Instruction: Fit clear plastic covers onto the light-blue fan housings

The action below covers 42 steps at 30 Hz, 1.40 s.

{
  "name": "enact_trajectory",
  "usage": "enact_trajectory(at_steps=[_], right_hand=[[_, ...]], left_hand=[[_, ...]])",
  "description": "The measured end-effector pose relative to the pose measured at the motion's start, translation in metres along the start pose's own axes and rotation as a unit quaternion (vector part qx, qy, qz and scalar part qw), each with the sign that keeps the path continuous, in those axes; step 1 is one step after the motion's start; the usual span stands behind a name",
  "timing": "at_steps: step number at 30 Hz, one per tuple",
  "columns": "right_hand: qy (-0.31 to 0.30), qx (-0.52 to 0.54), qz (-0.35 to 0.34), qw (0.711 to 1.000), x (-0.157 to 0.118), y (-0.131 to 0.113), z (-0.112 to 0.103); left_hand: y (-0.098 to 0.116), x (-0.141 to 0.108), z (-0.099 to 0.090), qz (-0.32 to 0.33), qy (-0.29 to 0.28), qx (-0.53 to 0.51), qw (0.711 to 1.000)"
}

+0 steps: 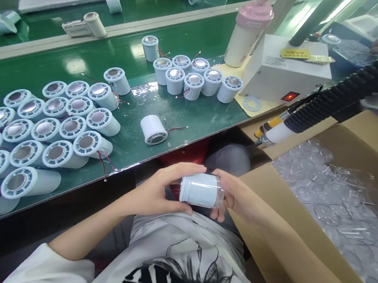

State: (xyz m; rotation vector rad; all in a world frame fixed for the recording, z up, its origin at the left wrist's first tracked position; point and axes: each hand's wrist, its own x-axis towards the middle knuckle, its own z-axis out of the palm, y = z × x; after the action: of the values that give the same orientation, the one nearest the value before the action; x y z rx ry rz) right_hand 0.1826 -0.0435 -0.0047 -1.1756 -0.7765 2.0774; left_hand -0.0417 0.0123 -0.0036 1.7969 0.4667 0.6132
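Note:
Over my lap I hold a pale blue cylinder (pixel 199 191) lying on its side, with a clear plastic cover around its right part. My left hand (pixel 160 190) grips its left end, thumb and fingers along opposite sides. The fingers of my right hand (pixel 230 195) close round the covered right end. Red wire shows beside my left palm. On the green bench (pixel 130 134) ahead, one similar cylinder (pixel 154 129) stands apart, its wires to the right. Several more cylinders (pixel 53 108) are grouped at the left, and a smaller group (pixel 193 81) stands at the centre back.
At the right, an open cardboard box (pixel 264 187) holds clear plastic covers (pixel 338 216). A white device (pixel 289 68) with a red-lit switch and a pink-lidded bottle (pixel 248 31) stand on the bench. A black ribbed hose (pixel 339 92) crosses the right side. Another person's hand shows at the top.

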Motion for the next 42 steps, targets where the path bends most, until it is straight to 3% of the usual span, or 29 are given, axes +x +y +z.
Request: enact_trajectory(at_steps=[3,6,9,13,16,19,22,26,33,42], right_hand=[[-0.001,0.016,0.024,1.000,0.001,-0.002,0.004],[-0.014,0.039,0.032,0.999,0.005,-0.001,0.004],[0.011,0.083,0.023,0.996,0.012,0.007,-0.004],[0.104,0.180,-0.044,0.977,0.022,0.022,-0.028],[0.166,0.225,-0.107,0.954,0.026,0.027,-0.049],[0.206,0.251,-0.151,0.934,0.027,0.027,-0.067],[0.214,0.269,-0.174,0.923,0.026,0.025,-0.079],[0.185,0.275,-0.177,0.927,0.028,0.022,-0.085],[0.136,0.267,-0.153,0.942,0.035,0.017,-0.077],[0.162,0.242,-0.138,0.947,0.043,0.009,-0.066]], left_hand=[[0.002,-0.001,0.000,-0.012,0.002,-0.028,1.000],[0.001,0.002,0.001,-0.063,0.007,-0.109,0.992],[-0.013,0.016,0.003,-0.107,0.015,-0.210,0.972],[-0.048,0.064,0.013,-0.128,-0.001,-0.300,0.945],[-0.066,0.110,0.026,-0.152,-0.031,-0.293,0.943],[-0.071,0.146,0.037,-0.154,-0.071,-0.270,0.948],[-0.068,0.165,0.041,-0.145,-0.096,-0.256,0.951],[-0.064,0.169,0.033,-0.144,-0.094,-0.236,0.956],[-0.058,0.153,0.013,-0.159,-0.077,-0.193,0.965],[-0.047,0.150,0.006,-0.143,-0.063,-0.149,0.977]])
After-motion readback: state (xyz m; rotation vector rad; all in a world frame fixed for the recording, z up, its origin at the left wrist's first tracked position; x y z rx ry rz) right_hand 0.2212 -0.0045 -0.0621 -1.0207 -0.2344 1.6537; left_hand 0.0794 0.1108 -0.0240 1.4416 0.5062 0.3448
